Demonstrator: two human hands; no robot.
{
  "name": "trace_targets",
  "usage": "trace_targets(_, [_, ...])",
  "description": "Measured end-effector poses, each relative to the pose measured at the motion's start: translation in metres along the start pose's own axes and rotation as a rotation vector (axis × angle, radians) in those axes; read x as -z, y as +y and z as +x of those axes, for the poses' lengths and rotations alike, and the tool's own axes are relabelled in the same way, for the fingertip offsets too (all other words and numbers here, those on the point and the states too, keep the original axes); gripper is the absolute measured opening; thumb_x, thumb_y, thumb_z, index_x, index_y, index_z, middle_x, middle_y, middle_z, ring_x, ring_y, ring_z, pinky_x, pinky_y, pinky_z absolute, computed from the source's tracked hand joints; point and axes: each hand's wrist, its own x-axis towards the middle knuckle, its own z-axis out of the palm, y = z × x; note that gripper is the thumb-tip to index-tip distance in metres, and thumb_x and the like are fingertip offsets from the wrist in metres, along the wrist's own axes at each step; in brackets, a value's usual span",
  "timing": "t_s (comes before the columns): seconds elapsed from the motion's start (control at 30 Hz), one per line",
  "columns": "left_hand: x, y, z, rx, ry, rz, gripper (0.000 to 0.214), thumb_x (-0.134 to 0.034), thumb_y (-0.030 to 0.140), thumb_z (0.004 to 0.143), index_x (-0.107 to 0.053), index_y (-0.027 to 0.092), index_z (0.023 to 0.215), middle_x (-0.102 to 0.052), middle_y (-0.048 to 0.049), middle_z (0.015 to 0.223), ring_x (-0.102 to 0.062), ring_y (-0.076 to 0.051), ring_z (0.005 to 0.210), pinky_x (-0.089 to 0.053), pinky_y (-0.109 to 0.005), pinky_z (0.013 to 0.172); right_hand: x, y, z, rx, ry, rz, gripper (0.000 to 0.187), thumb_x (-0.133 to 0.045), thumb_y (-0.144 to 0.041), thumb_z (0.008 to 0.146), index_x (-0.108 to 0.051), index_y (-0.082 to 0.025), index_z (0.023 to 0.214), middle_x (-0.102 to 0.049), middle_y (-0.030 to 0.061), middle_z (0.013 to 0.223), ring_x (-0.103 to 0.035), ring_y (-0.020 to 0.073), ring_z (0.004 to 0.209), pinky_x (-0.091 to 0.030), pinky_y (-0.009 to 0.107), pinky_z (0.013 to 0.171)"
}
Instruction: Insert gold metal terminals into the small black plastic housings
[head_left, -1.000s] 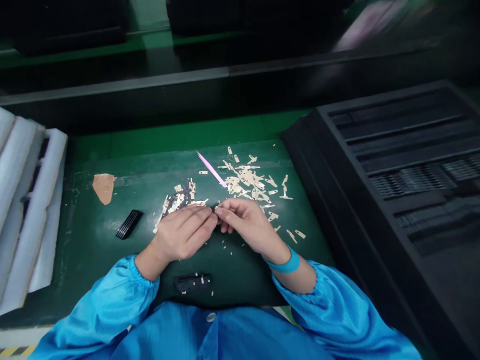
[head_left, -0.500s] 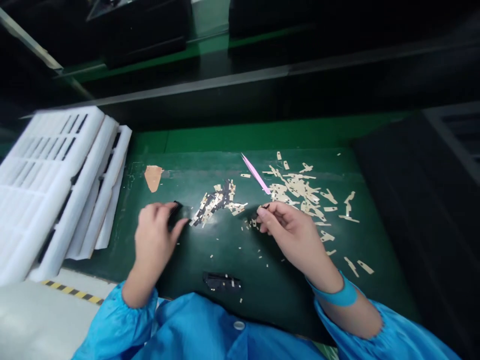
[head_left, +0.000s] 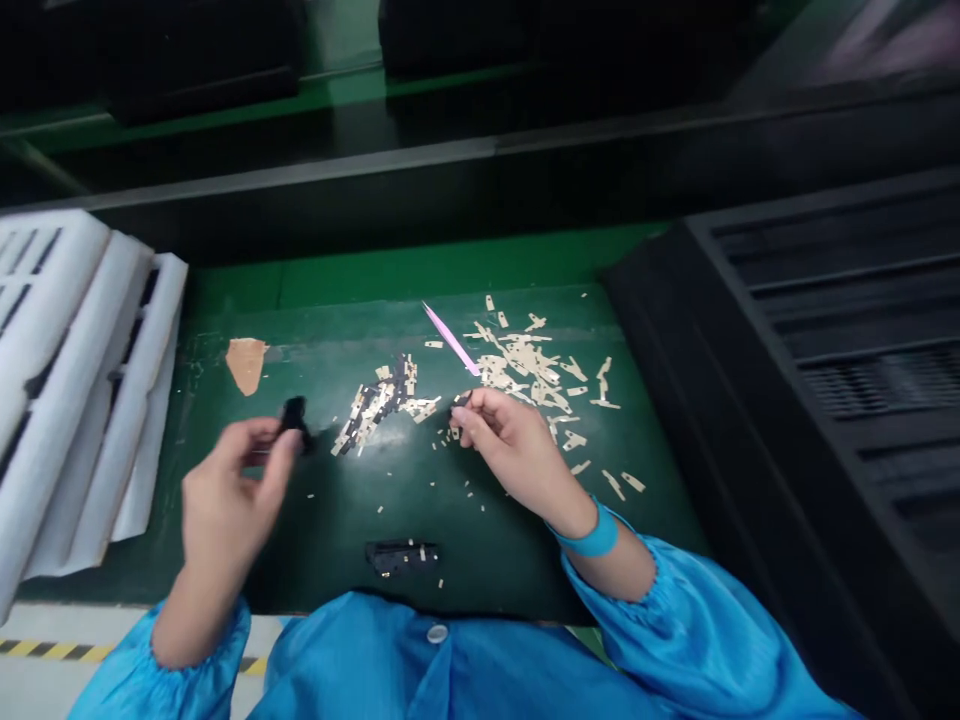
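Between the thumb and fingers of my left hand (head_left: 236, 490) is a small black plastic part (head_left: 294, 415), held above the table and a little blurred. My right hand (head_left: 517, 450) pinches a small dark piece (head_left: 459, 402), mostly covered by the fingertips. A pile of black and cream strips (head_left: 375, 405) lies between the hands. Beyond my right hand spread many thin cream-coloured cut pieces (head_left: 532, 365), with pink tweezers (head_left: 452, 341) at their left edge. Close to my body lies another black plastic part (head_left: 403, 557) with small light bits on it.
White slotted foam trays (head_left: 135, 370) are stacked at the left. Black slotted trays (head_left: 810, 400) stand at the right. A tan scrap (head_left: 246, 364) lies on the green table mat (head_left: 337, 320), and tiny light bits are scattered near the middle.
The view has swung to the right, showing more of the black trays. My left hand has turned, and its black part shows more fully. My right hand keeps its pinch.
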Motion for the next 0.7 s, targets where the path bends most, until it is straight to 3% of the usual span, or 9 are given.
trace_targets(0.1, [-0.043,0.039,0.000,0.111,-0.450,-0.622,0.039,-0.073,0.046,0.087,-0.068,0.020,0.116,-0.077,-0.0052,0.083,-0.078,-0.025,0.082,-0.065,-0.035,0.069,0.003,-0.003,-0.002,0.023,0.049,-0.052,0.023,-0.056,-0.042,0.097,-0.055,-0.023,0.083,-0.062,-0.0013,0.068,-0.058,0.0155,0.062,-0.044,0.028,0.061])
trace_targets(0.2, [-0.091,0.064,0.008,0.269,-0.693,-0.916,0.031,-0.078,0.041,0.082,-0.072,0.016,0.100,-0.080,-0.0069,0.084,-0.079,-0.022,0.078,-0.066,-0.032,0.067,0.007,-0.004,-0.001,0.024,0.065,-0.125,0.019,-0.056,-0.038,0.097,-0.056,-0.023,0.085,-0.064,-0.0005,0.071,-0.058,0.0146,0.061,-0.044,0.028,0.061])
trace_targets(0.27, [-0.112,0.069,0.012,0.315,-0.694,-1.001,0.029,-0.081,0.035,0.078,-0.073,0.016,0.097,-0.080,-0.0050,0.084,-0.079,-0.019,0.076,-0.066,-0.029,0.070,0.008,-0.002,0.001,0.017,0.046,-0.149,0.019,-0.057,-0.036,0.097,-0.058,-0.022,0.085,-0.065,-0.0005,0.072,-0.057,0.0139,0.061,-0.044,0.027,0.061])
trace_targets(0.33, [-0.120,0.067,0.014,0.305,-0.689,-1.016,0.030,-0.081,0.031,0.076,-0.074,0.016,0.102,-0.081,-0.0040,0.085,-0.079,-0.017,0.076,-0.066,-0.026,0.072,0.008,0.002,0.003,0.015,0.021,-0.125,0.018,-0.057,-0.035,0.097,-0.060,-0.022,0.085,-0.066,-0.0003,0.074,-0.059,0.0140,0.063,-0.044,0.027,0.061])
trace_targets(0.47, [-0.118,0.062,0.013,0.243,-0.702,-0.986,0.032,-0.080,0.025,0.078,-0.076,0.015,0.108,-0.082,-0.0030,0.087,-0.079,-0.014,0.075,-0.065,-0.023,0.073,0.003,0.005,0.006,0.021,0.018,-0.053,0.011,-0.058,-0.030,0.096,-0.061,-0.022,0.089,-0.069,-0.0004,0.077,-0.064,0.0144,0.068,-0.048,0.027,0.064])
trace_targets(0.7, [-0.118,0.062,0.010,0.190,-0.677,-0.924,0.034,-0.076,0.023,0.082,-0.075,0.013,0.115,-0.082,-0.0046,0.091,-0.080,-0.017,0.080,-0.068,-0.029,0.081,-0.001,0.007,0.006,0.007,0.042,-0.004,0.011,-0.060,-0.031,0.094,-0.062,-0.021,0.089,-0.069,-0.0004,0.077,-0.066,0.0145,0.069,-0.051,0.029,0.065])
